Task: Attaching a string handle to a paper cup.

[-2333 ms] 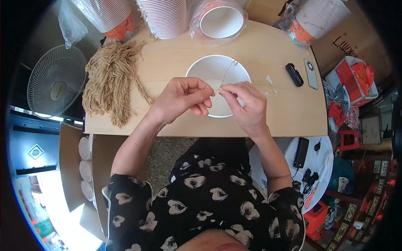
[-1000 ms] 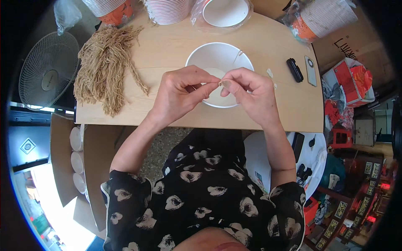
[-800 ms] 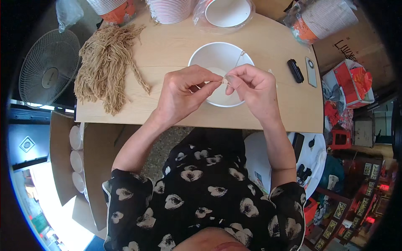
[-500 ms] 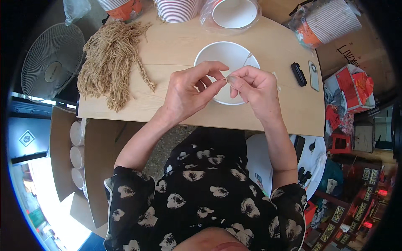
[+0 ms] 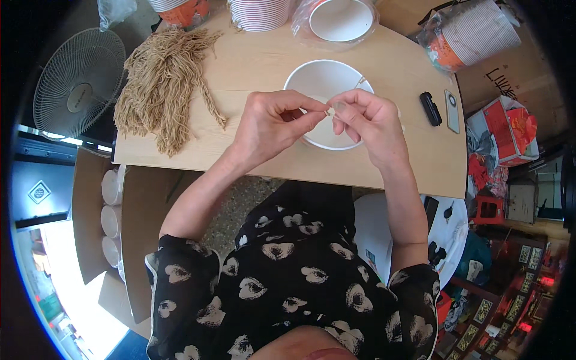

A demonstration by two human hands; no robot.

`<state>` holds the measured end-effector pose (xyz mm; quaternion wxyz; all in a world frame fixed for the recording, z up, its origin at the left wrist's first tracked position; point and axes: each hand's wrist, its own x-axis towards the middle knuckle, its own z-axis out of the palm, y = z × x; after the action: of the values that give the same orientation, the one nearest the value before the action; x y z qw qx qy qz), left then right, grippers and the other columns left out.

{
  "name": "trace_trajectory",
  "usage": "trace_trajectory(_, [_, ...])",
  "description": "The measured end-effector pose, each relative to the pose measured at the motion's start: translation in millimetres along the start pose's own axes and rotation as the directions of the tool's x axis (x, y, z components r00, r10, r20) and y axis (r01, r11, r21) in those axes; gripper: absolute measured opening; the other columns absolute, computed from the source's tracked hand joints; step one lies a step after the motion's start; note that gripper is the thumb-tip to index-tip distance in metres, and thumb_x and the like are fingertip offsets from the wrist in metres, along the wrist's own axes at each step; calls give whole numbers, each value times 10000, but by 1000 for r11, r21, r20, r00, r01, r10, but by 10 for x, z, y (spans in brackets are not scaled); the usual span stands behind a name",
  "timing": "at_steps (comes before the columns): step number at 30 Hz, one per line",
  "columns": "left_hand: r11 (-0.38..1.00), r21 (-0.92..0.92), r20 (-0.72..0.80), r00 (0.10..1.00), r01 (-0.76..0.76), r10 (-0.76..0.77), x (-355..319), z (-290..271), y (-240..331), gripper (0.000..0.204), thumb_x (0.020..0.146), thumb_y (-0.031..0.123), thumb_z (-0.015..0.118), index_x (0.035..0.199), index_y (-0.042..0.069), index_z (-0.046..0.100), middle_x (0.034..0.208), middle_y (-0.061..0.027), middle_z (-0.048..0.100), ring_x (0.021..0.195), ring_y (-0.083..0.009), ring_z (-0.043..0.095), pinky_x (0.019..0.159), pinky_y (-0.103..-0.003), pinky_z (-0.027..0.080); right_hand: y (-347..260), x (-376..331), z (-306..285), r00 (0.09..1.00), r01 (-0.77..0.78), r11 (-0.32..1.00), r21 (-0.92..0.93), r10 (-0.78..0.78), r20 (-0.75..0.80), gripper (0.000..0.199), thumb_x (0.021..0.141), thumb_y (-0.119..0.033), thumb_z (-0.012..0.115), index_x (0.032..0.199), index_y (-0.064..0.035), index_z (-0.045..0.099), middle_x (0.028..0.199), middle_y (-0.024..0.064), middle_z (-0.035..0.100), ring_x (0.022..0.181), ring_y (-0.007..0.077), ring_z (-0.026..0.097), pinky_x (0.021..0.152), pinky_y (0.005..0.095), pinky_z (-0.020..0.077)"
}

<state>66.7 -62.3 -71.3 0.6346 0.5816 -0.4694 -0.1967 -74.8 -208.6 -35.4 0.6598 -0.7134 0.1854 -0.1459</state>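
My left hand (image 5: 267, 126) and my right hand (image 5: 375, 123) meet over the near side of a white paper bucket (image 5: 327, 75). Both are closed in a pinch, thumb against forefinger, with the fingertips touching or almost touching. Between them shows a small pale bit, apparently the end of a tan string (image 5: 360, 82). That string hangs at the bucket's far right rim and runs down behind my right fingers, where its path is hidden. To the left, a thick bundle of tan strings (image 5: 168, 87) lies loose on the wooden table (image 5: 258, 72).
Stacked paper buckets (image 5: 258, 13) and a plastic-wrapped white bucket (image 5: 341, 21) stand at the far edge. A bagged stack (image 5: 477, 36) is far right. A black object (image 5: 430, 108) and a phone (image 5: 451, 111) lie right. A fan (image 5: 81, 90) and an open carton (image 5: 141, 240) are left.
My fingertips have shifted slightly right and up, and the pale bit between them shows more. The whole view has moved a little; the bucket and the string bundle stay in place.
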Motion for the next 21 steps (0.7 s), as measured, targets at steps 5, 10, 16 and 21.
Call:
trace_trajectory(5, [949, -46, 247, 924, 313, -293, 155, -160, 168, 160, 926, 112, 706, 998, -26, 744, 857, -83, 737, 656, -74, 663, 579, -208, 548, 28, 56, -72, 990, 143, 989, 32, -143, -15, 154, 956, -104, 640, 1033, 22, 681, 784, 32, 670, 632, 35, 487, 561, 189, 375])
trace_trajectory(10, [850, -119, 444, 793, 513, -417, 314, -275, 195, 210, 947, 163, 692, 1042, -22, 721, 896, -87, 739, 690, -79, 673, 616, -192, 545, 35, 86, -58, 988, 151, 988, 12, -150, -43, 155, 950, -92, 645, 1041, 29, 680, 801, 35, 677, 660, 54, 526, 604, 206, 420])
trace_trajectory(16, [760, -268, 422, 781, 592, -460, 311, -259, 113, 199, 927, 169, 714, 1031, 0, 733, 902, -64, 739, 710, -68, 668, 597, -166, 525, 108, -25, 63, 784, 417, 743, -523, -585, -207, 116, 860, -56, 722, 964, -18, 689, 879, 49, 669, 757, 145, 601, 667, 279, 477])
trace_trajectory(21, [744, -257, 367, 775, 616, -514, 339, -165, 107, 179, 923, 157, 714, 1016, 7, 748, 836, -39, 724, 674, -49, 639, 521, -156, 461, 175, -197, 199, 585, 434, 404, -805, -806, -89, 236, 694, -91, 839, 875, -81, 688, 868, 31, 648, 791, 219, 609, 746, 352, 441])
